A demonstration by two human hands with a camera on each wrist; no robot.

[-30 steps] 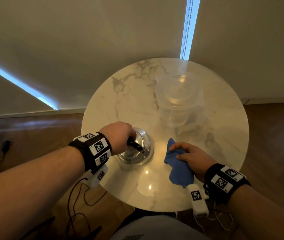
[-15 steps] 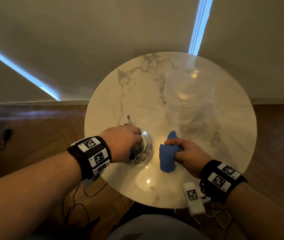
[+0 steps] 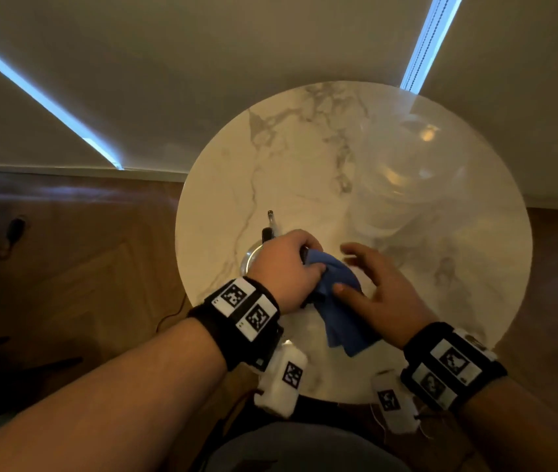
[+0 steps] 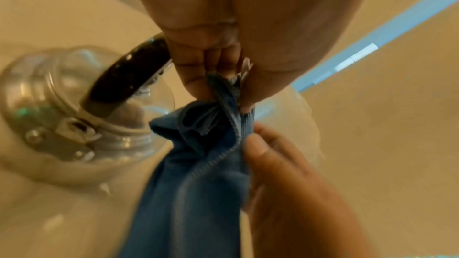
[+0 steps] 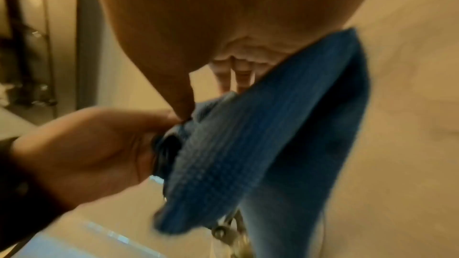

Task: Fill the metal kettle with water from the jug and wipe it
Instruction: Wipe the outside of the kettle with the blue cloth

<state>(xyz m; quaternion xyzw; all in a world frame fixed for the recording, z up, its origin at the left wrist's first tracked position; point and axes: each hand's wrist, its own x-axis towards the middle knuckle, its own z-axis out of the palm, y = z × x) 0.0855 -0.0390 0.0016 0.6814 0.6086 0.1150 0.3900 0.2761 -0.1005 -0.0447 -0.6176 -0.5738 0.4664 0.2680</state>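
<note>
The metal kettle (image 3: 249, 258) stands on the round marble table (image 3: 304, 148), its thin spout (image 3: 270, 218) pointing away from me. My left hand (image 3: 308, 260) is curled round its black handle (image 4: 129, 74) and also pinches a corner of the blue cloth (image 3: 338, 321) between thumb and fingers. The cloth (image 4: 198, 183) drapes down the kettle's right side. My right hand (image 3: 355, 270) lies on the cloth with fingers spread, its thumb pressing the fabric (image 5: 248, 144). The clear plastic jug (image 3: 403, 185) stands at the back right.
The table's near rim (image 3: 321, 398) is just past my wrists, with wooden floor all round it. Dark cables and a plug (image 3: 15, 229) lie on the floor at the left. A wall with blinds runs behind the table.
My right hand has carried the blue cloth left from the table top onto the kettle and spread its fingers. My left hand, still on the handle, now pinches the cloth's corner.
</note>
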